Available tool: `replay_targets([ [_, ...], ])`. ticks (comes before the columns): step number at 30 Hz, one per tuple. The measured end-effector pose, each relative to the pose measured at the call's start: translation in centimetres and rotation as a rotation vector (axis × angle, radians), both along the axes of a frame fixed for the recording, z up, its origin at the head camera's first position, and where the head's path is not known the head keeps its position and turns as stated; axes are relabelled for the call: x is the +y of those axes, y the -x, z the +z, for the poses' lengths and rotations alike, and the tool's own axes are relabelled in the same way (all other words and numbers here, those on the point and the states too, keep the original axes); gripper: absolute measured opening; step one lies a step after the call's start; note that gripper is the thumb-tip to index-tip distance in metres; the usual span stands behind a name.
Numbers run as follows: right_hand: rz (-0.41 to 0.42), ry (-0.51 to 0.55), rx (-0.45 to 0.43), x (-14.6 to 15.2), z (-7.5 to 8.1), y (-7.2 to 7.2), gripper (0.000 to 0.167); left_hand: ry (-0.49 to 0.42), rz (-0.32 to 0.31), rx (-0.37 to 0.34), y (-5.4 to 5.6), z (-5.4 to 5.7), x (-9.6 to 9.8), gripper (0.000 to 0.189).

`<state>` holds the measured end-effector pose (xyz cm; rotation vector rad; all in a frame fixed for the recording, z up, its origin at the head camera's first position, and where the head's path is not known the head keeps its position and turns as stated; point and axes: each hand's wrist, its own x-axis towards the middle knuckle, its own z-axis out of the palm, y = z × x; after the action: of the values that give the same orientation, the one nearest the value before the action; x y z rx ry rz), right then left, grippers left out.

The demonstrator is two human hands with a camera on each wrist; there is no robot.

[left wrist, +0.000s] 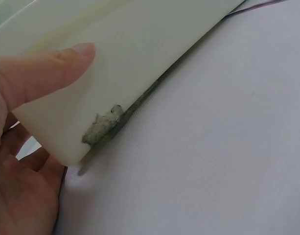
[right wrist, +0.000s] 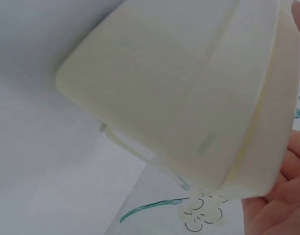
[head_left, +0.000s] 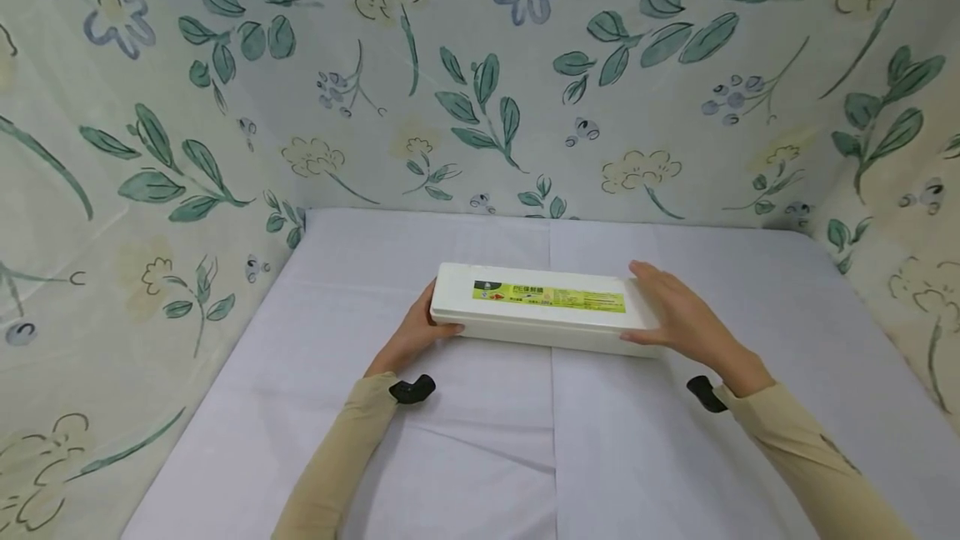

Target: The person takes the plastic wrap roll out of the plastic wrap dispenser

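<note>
A long white cling film box [head_left: 540, 332] lies crosswise between my two hands, with a yellow-green label [head_left: 549, 297] on its top. Its left end is gripped by my left hand [head_left: 414, 330], the thumb on the near side and the fingers behind. At the other end, my right hand [head_left: 690, 319] holds it between the thumb at the front and fingers at the far side. Seen from the left wrist, a rough grey patch [left wrist: 102, 128] marks the box's lower edge, close over the cloth. The right wrist view shows the smooth right end [right wrist: 154, 88].
White cloth [head_left: 480, 457] with a few creases and a centre seam covers the table. Floral curtains [head_left: 420, 132] rise behind it and on both sides. A black device is strapped at each wrist, below beige sleeves [head_left: 337, 457].
</note>
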<state>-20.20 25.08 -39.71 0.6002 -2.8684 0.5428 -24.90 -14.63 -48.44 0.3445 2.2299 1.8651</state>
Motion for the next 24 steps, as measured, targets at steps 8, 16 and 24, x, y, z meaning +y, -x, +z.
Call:
replay_targets([
  [8,0.01,-0.016,-0.034,-0.6,0.3,0.4,0.107,0.012,0.006,0.002,0.0,0.2,0.1,0.102],
  [16,0.016,-0.03,-0.059,-1.3,0.6,0.8,0.107,0.01,0.009,-0.035,-0.2,0.9,0.2,0.103],
  [24,0.018,-0.043,-0.086,-2.2,0.6,1.1,0.108,0.003,0.023,0.015,0.0,-0.2,0.2,0.102],
])
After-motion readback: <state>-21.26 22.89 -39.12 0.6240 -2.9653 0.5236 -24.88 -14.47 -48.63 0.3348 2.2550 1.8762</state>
